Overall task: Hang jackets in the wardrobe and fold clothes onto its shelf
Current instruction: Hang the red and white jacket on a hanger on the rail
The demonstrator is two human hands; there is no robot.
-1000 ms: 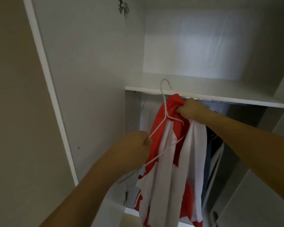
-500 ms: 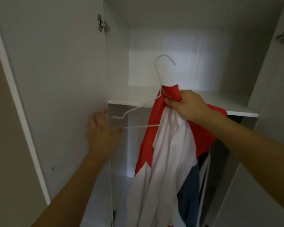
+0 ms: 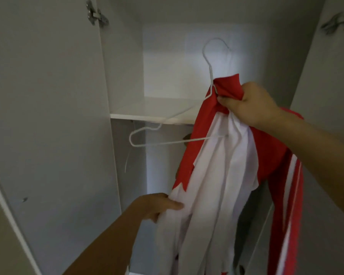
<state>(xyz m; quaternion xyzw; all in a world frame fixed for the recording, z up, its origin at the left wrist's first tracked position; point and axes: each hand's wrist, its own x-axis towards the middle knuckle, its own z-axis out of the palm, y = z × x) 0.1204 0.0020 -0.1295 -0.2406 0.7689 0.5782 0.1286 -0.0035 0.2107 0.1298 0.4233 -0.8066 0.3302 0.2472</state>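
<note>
A red and white jacket (image 3: 222, 175) hangs in front of the open white wardrobe, partly threaded on a thin white wire hanger (image 3: 147, 143). The hanger's hook points up above the shelf (image 3: 147, 114); its left shoulder sticks out bare. My right hand (image 3: 248, 106) clutches the jacket's red collar together with the hanger's neck. My left hand (image 3: 157, 205) pinches the white fabric lower down at the jacket's left edge. The jacket's right sleeve drapes over my right forearm.
The open wardrobe door (image 3: 48, 116) stands at the left with a metal hinge (image 3: 95, 14) near its top. Another hinge (image 3: 338, 22) shows at the upper right. Dark clothes (image 3: 244, 231) hang behind the jacket, mostly hidden.
My left hand let go of the hanger, passed by the door's edge and now grips the jacket's lower white fabric. My right hand raised the collar and hanger higher.
</note>
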